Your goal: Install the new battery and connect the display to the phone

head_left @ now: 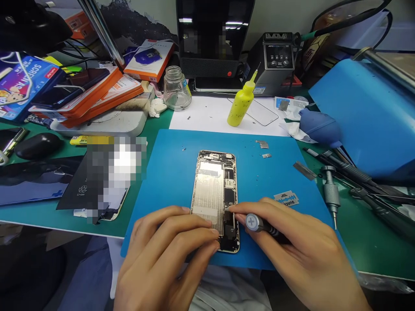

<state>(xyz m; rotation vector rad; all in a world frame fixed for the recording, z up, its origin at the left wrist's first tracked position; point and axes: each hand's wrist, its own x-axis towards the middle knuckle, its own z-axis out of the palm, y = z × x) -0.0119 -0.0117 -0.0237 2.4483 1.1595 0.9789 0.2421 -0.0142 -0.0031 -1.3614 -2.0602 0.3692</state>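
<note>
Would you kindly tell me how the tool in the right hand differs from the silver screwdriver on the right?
The dark tool is held in the right hand; the silver screwdriver lies untouched. The dark tool shows its grey, plus-marked cap toward the camera, while the silver screwdriver has its thin tip pointing toward the person. Both are slim hand tools.

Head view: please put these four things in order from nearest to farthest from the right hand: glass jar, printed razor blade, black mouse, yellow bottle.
1. Printed razor blade: on the blue mat, just beyond the right hand.
2. Yellow bottle: on the white paper, behind the mat.
3. Glass jar: left of the bottle.
4. Black mouse: far left.
</note>
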